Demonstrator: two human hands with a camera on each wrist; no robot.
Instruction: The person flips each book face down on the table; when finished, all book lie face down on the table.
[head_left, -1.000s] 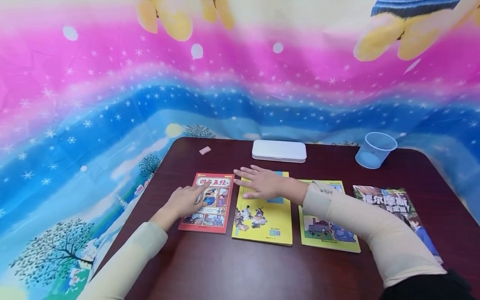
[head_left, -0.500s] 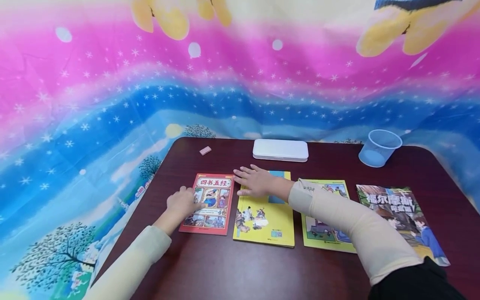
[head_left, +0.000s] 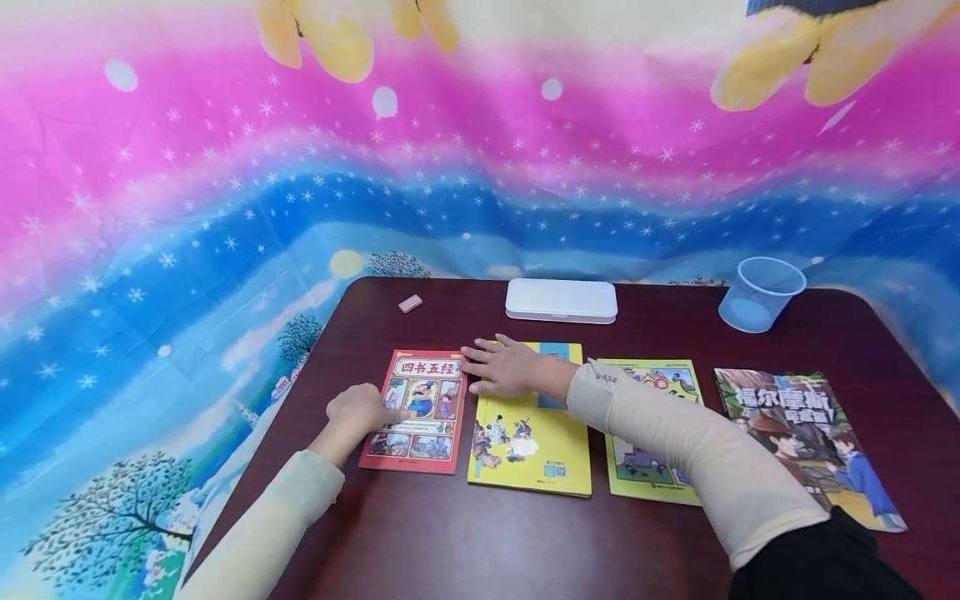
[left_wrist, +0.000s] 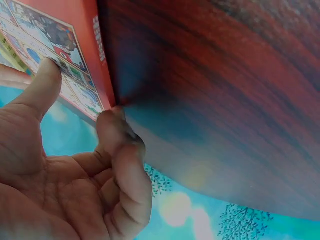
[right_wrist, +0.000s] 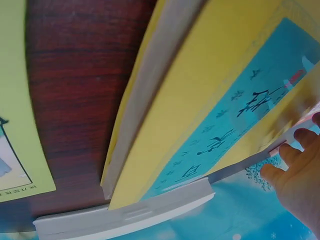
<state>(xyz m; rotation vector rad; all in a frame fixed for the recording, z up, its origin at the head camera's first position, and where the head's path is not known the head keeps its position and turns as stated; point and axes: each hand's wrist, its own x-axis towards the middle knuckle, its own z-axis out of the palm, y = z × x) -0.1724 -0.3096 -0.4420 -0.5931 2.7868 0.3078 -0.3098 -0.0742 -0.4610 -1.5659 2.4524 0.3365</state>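
A red picture-story book point(head_left: 420, 448) lies on the table, its cover up. My left hand point(head_left: 354, 414) grips its left side: in the left wrist view the thumb point(left_wrist: 45, 85) lies on the cover while curled fingers point(left_wrist: 125, 150) meet the spine edge. With fingers spread, my right hand point(head_left: 506, 369) reaches across the top of a yellow book point(head_left: 532, 462), its fingertips at the red book's right edge. Whether those fingertips touch the red book, I cannot tell. In the right wrist view, the yellow book point(right_wrist: 210, 100) shows a blue title panel.
Right of the yellow book lie a yellow-green comic book point(head_left: 630, 475), partly under my right forearm, and a detective comic point(head_left: 862, 492). Along the back of the dark wooden table point(head_left: 450, 533) stand a pink eraser point(head_left: 410, 303), a white case point(head_left: 561, 300) and a clear bluish cup point(head_left: 757, 300).
My left hand has drawn back from the red book's cover to its left edge, its fingers curling there. The right hand has shifted slightly left. The books have kept their places.
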